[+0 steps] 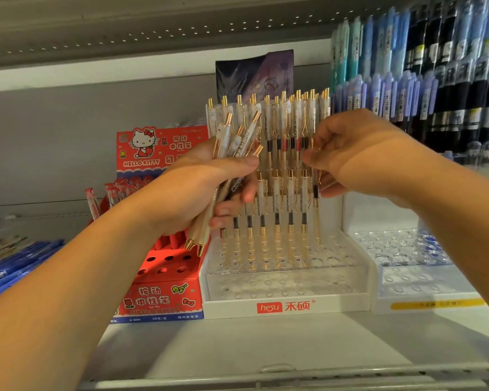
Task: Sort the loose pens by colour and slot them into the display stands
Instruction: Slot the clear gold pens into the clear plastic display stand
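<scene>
Far to the left of the left hand, a heap of blue pens [17,263] is lying on the shelf [266,342]. Just beneath and behind that hand, a red stand [164,266] with a cartoon cat on its card is sitting with open holes showing along its front. The left hand [198,187] is gripping a bundle of loose pens [235,142], with fingers and thumb curling tightly round their middles. The gold clicker ends are fanning upward above the thumb. The gold tips are poking out below the palm, over the seam between the red stand and its neighbour.

Between the two hands I'm looking at a white stand [285,306] with a clear holed deck (the front label is reading "hesu"). Its slotted pens [277,210] are standing upright in rows toward the back.

The right hand [350,153] is reaching in at the right edge of those rows. Its thumb and curled fingers are pinching a single pen [316,210] that is hanging upright, its tip just above the deck holes as far as I can tell. Below and to the right of that hand a second clear stand [424,292] is sitting. Above it, racks of hanging pens [407,66], blue and dark, are filling the wall.
</scene>
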Demonstrator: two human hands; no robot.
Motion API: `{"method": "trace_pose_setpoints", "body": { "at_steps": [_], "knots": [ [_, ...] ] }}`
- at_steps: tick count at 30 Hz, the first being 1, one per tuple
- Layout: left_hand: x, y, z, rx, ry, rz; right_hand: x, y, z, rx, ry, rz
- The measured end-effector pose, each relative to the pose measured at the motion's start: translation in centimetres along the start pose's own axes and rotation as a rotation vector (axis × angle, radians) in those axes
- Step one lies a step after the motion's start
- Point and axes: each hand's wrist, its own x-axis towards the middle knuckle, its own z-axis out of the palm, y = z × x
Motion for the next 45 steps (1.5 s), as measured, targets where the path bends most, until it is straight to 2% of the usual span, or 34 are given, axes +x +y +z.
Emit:
{"method": "trace_pose_setpoints", "body": {
  "at_steps": [3, 6, 11, 16, 21, 23, 25, 27, 30, 36, 40, 45],
  "knots": [
    [0.1, -0.2, 0.0, -0.026, -0.022, 0.02, 0.1, 0.3, -0.4, -0.15, -0.07, -0.012],
    [0.1, -0.1, 0.1, 0.011, -0.049, 0.015, 0.0, 0.5, -1.0, -0.178, -0.141, 0.043],
    [0.2, -0.4, -0.1, -0.014, -0.004, 0.018, -0.1, 0.7, -1.2, -0.28, -0.225, 0.035],
    [0.7, -0.9, -0.6, -0.053, -0.018, 0.028, -0.1, 0.7, -1.2, -0.348, -0.212, 0.016],
    [0.8, -1.5, -1.0, 0.14, -0.006, 0.041, -0.4, 0.4, -2.1, -0.404, -0.136, -0.031],
    [0.7, -1.5, -1.0, 0.137, -0.014, 0.031, -0.2, 0.4, -2.3, -0.349, -0.007, -0.128],
    [0.6, -1.4, -0.9, 0.134, -0.018, 0.034, -0.4, 0.3, -2.0, -0.174, 0.053, -0.286],
    [0.7, -1.3, -0.8, 0.101, -0.026, 0.046, -0.9, 0.2, -1.2, -0.032, -0.002, -0.428],
    [0.6, -1.1, -0.3, -0.096, -0.081, 0.043, -1.2, 0.4, 0.0, 0.027, -0.075, -0.57],
    [0.3, -0.6, 0.0, -0.135, -0.088, 0.024, -0.9, 0.5, 1.0, 0.072, -0.082, -0.631],
    [0.2, -0.7, 0.1, -0.204, -0.066, 0.013, -0.8, 0.6, 0.6, 0.04, -0.125, -0.574],
    [0.3, -0.5, -0.1, -0.197, -0.011, 0.004, -1.0, 0.4, -0.7, 0.299, -0.232, -0.498]
  ]
}}
